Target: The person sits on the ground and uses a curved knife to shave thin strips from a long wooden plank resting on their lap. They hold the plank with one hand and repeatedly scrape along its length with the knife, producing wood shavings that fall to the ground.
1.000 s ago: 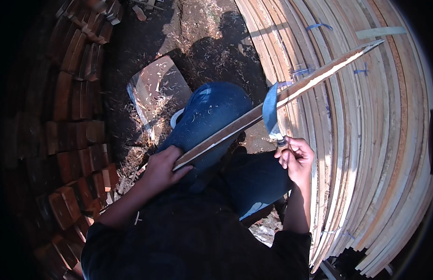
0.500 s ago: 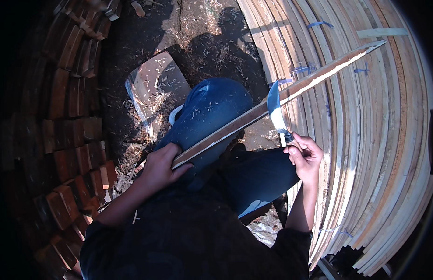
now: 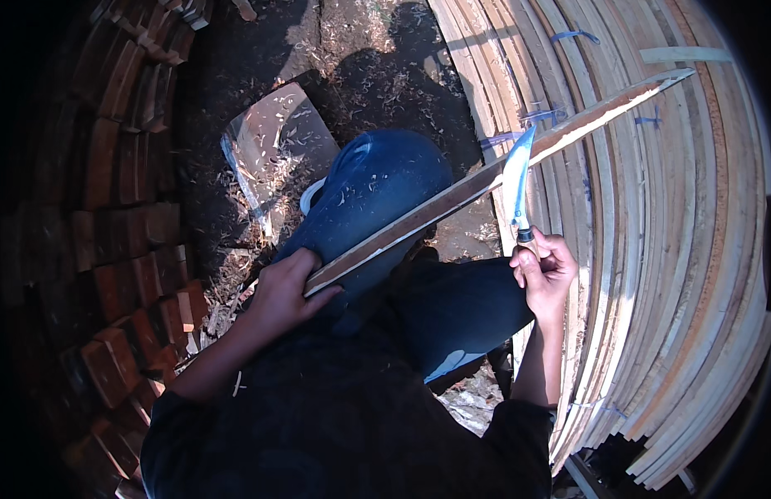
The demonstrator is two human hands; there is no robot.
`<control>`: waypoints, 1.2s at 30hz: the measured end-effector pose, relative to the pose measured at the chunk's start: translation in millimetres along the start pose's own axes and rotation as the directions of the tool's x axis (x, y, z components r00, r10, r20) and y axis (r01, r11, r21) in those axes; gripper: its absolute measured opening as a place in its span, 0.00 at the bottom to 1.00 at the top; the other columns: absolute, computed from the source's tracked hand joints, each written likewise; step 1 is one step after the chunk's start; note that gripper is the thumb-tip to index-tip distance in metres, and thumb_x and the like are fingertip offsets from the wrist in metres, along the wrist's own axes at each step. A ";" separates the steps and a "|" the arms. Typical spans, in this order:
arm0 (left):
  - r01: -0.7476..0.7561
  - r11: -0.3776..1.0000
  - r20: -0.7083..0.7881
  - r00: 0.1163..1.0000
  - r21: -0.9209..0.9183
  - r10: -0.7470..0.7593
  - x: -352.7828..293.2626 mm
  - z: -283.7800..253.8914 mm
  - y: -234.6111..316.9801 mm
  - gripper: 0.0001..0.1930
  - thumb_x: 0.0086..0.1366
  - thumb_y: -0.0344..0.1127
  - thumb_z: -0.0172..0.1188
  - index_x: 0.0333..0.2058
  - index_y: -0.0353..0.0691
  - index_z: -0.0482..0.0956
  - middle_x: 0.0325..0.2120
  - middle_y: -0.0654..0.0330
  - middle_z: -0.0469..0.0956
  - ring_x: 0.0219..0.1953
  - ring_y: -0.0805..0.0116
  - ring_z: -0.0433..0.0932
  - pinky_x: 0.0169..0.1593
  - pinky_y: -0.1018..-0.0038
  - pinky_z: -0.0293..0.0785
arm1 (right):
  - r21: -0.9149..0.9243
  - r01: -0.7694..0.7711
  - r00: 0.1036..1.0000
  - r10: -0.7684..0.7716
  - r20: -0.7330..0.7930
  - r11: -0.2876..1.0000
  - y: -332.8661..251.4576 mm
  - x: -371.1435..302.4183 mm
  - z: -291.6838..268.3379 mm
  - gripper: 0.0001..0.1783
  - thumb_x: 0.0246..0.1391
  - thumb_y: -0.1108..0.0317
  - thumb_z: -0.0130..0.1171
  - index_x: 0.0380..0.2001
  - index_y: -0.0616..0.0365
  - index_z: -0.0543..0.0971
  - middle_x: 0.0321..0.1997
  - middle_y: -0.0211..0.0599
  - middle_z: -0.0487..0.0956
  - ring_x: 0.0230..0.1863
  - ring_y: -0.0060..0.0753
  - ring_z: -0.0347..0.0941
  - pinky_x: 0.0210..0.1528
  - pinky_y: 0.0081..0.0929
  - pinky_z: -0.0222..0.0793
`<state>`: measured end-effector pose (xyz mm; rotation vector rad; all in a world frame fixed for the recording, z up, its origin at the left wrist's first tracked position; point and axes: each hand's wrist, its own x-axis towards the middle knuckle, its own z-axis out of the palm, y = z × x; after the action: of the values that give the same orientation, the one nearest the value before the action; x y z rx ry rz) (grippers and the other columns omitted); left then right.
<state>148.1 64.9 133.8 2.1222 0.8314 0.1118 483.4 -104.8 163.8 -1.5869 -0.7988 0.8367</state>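
Note:
A long, narrow wooden strip [image 3: 418, 218] with a brown face and a pale edge slants from my lap up to the far right. Its near end is gripped by my left hand [image 3: 287, 287], thumb along one side, just short of my raised knee. The strip crosses that knee, and its far part reaches over the stacked wood on the right. My right hand [image 3: 547, 270] is closed round the short handle of a knife [image 3: 519, 179]. The broad, curved blade points away from me and overlaps the strip in view; whether it touches cannot be made out.
Long pale wooden strips [image 3: 651, 249], tied with blue bands, are stacked along the right. Brown cut blocks [image 3: 119, 299] are piled on the left. Beyond my knee, a flat board [image 3: 298, 133] lies on dark ground strewn with shavings.
My right hand has turned the knife so its blade tips further right, with the point shifted along the strip toward its far end. The left hand and strip are nearly still.

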 end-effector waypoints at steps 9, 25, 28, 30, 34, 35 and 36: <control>0.006 1.000 0.023 1.000 0.017 -0.006 2.2 -1.9 0.6 0.20 0.52 0.43 0.71 0.33 0.37 0.71 0.27 0.51 0.74 0.30 0.49 0.78 0.33 0.62 0.74 | -0.018 0.059 0.998 -0.060 -0.026 0.998 2.5 4.0 -3.3 0.17 0.57 0.77 0.60 0.50 0.61 0.74 0.25 0.38 0.79 0.18 0.13 0.66 0.17 0.12 0.58; -0.007 1.000 0.029 1.000 -0.002 0.007 2.9 -3.1 -2.4 0.21 0.52 0.43 0.71 0.34 0.37 0.71 0.28 0.50 0.74 0.30 0.49 0.78 0.33 0.62 0.74 | 0.021 0.041 0.997 -0.042 0.070 0.999 4.8 4.5 -12.0 0.14 0.60 0.68 0.59 0.48 0.58 0.73 0.25 0.42 0.78 0.15 0.16 0.65 0.15 0.14 0.57; -0.010 1.000 0.007 1.000 -0.018 0.010 3.7 -2.2 -2.3 0.20 0.52 0.43 0.71 0.33 0.37 0.71 0.28 0.51 0.74 0.30 0.49 0.78 0.32 0.62 0.74 | 0.150 0.169 0.985 -0.171 0.002 0.974 -0.7 18.6 -20.6 0.15 0.61 0.66 0.58 0.51 0.54 0.73 0.24 0.42 0.77 0.14 0.16 0.64 0.15 0.14 0.58; 0.012 1.000 0.037 0.999 -0.015 -0.012 4.8 -4.7 -0.8 0.20 0.52 0.43 0.71 0.33 0.37 0.71 0.27 0.51 0.74 0.30 0.49 0.78 0.32 0.62 0.74 | 0.071 0.192 0.980 -0.189 -0.057 0.979 -0.2 23.0 -17.9 0.16 0.61 0.67 0.58 0.51 0.53 0.72 0.24 0.41 0.77 0.14 0.16 0.64 0.16 0.15 0.58; -0.002 1.000 0.028 1.000 -0.016 0.003 3.9 -2.9 -3.7 0.20 0.52 0.43 0.71 0.33 0.37 0.70 0.27 0.51 0.74 0.30 0.49 0.78 0.32 0.62 0.74 | -0.016 0.084 0.994 -0.082 0.077 0.996 -0.6 17.9 -8.7 0.16 0.58 0.76 0.58 0.50 0.58 0.73 0.25 0.39 0.78 0.16 0.15 0.65 0.17 0.13 0.57; 0.000 1.000 0.030 1.000 -0.007 0.000 3.5 -5.3 -3.0 0.20 0.52 0.43 0.71 0.33 0.37 0.70 0.27 0.51 0.74 0.30 0.49 0.78 0.32 0.62 0.74 | -0.053 0.130 0.990 -0.126 0.058 0.990 -3.1 22.5 -18.7 0.16 0.59 0.76 0.58 0.50 0.58 0.73 0.25 0.39 0.78 0.16 0.15 0.65 0.17 0.13 0.57; 0.001 1.000 0.033 0.999 -0.005 -0.001 3.8 -5.8 -1.0 0.20 0.52 0.43 0.71 0.33 0.37 0.70 0.27 0.51 0.74 0.30 0.49 0.78 0.32 0.62 0.74 | 0.177 0.211 0.975 -0.194 -0.111 0.961 -1.2 25.8 -20.0 0.17 0.59 0.75 0.58 0.52 0.58 0.72 0.24 0.39 0.78 0.16 0.16 0.65 0.17 0.13 0.57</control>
<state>148.4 71.5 136.1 2.1132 0.8116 0.0780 513.7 -92.9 164.9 -1.3421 -0.7781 0.6647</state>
